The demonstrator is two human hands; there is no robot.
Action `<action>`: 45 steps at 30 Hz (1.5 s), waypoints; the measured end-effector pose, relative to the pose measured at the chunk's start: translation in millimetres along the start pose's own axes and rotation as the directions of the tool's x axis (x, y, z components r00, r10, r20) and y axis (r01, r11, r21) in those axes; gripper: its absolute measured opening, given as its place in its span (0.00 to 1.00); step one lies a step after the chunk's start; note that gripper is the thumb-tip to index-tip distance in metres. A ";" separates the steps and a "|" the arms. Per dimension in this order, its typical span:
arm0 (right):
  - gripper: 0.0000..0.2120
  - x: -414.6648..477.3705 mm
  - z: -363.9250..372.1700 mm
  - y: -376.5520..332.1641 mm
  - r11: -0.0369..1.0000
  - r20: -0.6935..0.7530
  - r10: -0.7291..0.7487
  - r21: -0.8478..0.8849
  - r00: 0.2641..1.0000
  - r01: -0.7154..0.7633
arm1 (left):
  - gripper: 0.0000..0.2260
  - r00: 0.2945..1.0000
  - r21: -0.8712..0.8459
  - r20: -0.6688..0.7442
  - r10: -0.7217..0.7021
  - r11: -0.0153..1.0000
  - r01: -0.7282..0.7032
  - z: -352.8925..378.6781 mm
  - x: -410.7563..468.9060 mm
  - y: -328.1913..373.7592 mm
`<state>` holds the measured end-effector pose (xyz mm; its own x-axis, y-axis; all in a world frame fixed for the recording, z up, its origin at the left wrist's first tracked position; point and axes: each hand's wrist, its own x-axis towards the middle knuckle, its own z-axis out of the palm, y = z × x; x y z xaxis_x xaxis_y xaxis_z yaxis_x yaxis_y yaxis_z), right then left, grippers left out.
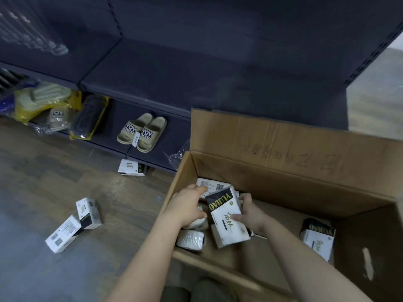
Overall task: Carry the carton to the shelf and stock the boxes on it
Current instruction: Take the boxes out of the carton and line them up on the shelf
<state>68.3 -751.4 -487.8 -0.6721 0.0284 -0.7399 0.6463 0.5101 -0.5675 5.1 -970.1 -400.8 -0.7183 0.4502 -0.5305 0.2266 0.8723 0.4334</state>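
Note:
An open brown carton [283, 171] stands on the floor in front of a dark shelf unit [174, 68]. Both my hands reach into it. My right hand [248, 212] grips a white and black YUJIAO box [226, 219], thumb on its front face. My left hand [187, 205] has its fingers curled over another white box [213, 186] lying at the carton's far wall. More white packs [192, 238] lie under my left wrist. One more YUJIAO box [317, 238] stands at the carton's right side.
Two boxes [72, 223] lie on the wooden floor at left, and a third box [132, 167] sits by the shelf base. A pair of beige slippers [141, 131] and bagged slippers [54, 105] rest on the lowest shelf. The shelf above them is bare.

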 end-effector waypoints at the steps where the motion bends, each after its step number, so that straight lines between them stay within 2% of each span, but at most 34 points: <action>1: 0.29 -14.1 -7.4 -9.1 1.000 -0.001 -0.007 0.004 1.000 0.007 | 0.37 1.000 -0.006 0.001 0.004 1.000 -0.004 -10.5 -8.6 8.8; 5: 0.30 -74.3 -42.8 -45.7 0.999 -0.012 -0.011 0.042 1.000 0.012 | 0.37 1.000 0.032 -0.008 0.029 0.999 -0.028 -58.8 -41.3 45.1; 13: 0.36 -183.9 -116.3 -117.6 0.995 0.021 -0.095 -0.032 0.995 0.096 | 0.38 0.994 0.065 -0.043 0.105 0.993 -0.102 -136.3 -90.5 120.2; 18: 0.40 -222.2 -148.9 -138.8 0.969 -0.017 -0.220 -0.122 0.975 0.216 | 0.38 0.985 0.084 -0.069 0.156 0.985 -0.150 -158.4 -99.1 157.6; 24: 0.37 -250.0 -169.0 -145.7 0.932 -0.042 -0.334 -0.163 0.942 0.324 | 0.42 0.976 0.006 -0.093 0.195 0.981 -0.195 -159.7 -106.5 186.1; 30: 0.38 -265.7 -181.0 -134.2 0.930 -0.112 -0.357 -0.141 0.927 0.341 | 0.31 0.967 0.020 -0.130 0.218 0.976 -0.218 -166.7 -114.3 203.1; 33: 0.33 -272.5 -188.5 -129.5 0.927 -0.109 -0.353 -0.172 0.929 0.332 | 0.26 0.962 0.000 -0.151 0.227 0.973 -0.229 -173.4 -119.7 205.0; 40: 0.31 -291.4 -209.2 -134.2 0.919 -0.199 -0.370 -0.220 0.907 0.327 | 0.22 0.951 -0.050 -0.212 0.223 0.970 -0.239 -197.3 -134.5 204.6; 45: 0.30 -304.7 -219.6 -165.1 0.867 -0.264 -0.465 -0.328 0.845 0.375 | 0.23 0.929 -0.075 -0.302 0.213 0.966 -0.245 -220.7 -149.9 211.8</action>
<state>87.0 -655.5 -89.3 -0.9639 0.0133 -0.2658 0.1898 0.7346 -0.6514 15.6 -895.1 -68.7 -0.8179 0.5461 -0.1812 0.3458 0.7181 0.6039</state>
